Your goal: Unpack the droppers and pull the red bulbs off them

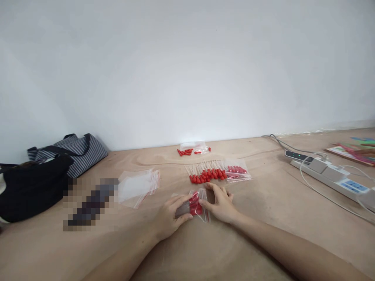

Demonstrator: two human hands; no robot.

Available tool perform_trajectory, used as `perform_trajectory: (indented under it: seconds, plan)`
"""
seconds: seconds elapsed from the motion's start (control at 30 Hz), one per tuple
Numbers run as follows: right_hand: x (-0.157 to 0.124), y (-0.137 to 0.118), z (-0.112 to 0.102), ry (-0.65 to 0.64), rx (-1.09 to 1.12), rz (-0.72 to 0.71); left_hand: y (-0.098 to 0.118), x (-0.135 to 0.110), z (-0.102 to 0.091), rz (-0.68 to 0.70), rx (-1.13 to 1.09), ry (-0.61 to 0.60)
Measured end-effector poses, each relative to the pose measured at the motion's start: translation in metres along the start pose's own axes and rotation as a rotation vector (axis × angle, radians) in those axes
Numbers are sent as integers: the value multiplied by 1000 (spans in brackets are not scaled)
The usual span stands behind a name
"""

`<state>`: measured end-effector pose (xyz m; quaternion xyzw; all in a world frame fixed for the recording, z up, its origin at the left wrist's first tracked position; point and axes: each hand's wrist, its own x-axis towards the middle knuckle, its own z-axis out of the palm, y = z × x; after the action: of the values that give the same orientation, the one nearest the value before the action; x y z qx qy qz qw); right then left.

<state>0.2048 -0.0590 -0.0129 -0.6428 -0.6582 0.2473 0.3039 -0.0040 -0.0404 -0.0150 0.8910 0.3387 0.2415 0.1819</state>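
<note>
A small clear zip bag (pixel 195 208) with red-tipped pieces inside lies flat on the table in front of me. My left hand (pixel 172 214) grips its left part, fingers on the far side and thumb on the near side. At the zip end, my right hand (pixel 222 203) holds the bag, its thumb on the plastic beside the red tips. Just beyond, a row of thin pale sticks with red bulb-shaped tips (pixel 208 175) is laid out. A filled zip bag (pixel 238 171) rests at the row's right end. Left of my hands sit several flat zip bags (pixel 139 187).
Loose red tips (pixel 186 152) lie by another clear bag (pixel 192 146) near the wall. A power strip (pixel 331 175) with cables is at right, colourful sheets (pixel 354 150) beyond it. Black fabric (pixel 38 187), a striped bag (pixel 88 156) and a blurred dark object (pixel 93 203) occupy the left.
</note>
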Motion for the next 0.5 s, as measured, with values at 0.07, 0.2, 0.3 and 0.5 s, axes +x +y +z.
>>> perform_trajectory:
  seconds: [0.07, 0.2, 0.3, 0.5]
  plan:
    - [3, 1, 1, -23, 58, -12, 1, 0, 0, 33, -6, -1]
    - [7, 3, 1, -119, 146, 27, 1, 0, 1, 37, -7, 36]
    - [5, 2, 0, -185, 199, 36, 2, 1, -1, -13, -8, 27]
    - [2, -1, 1, -94, 261, 91, 12, 7, -8, -62, 21, -2]
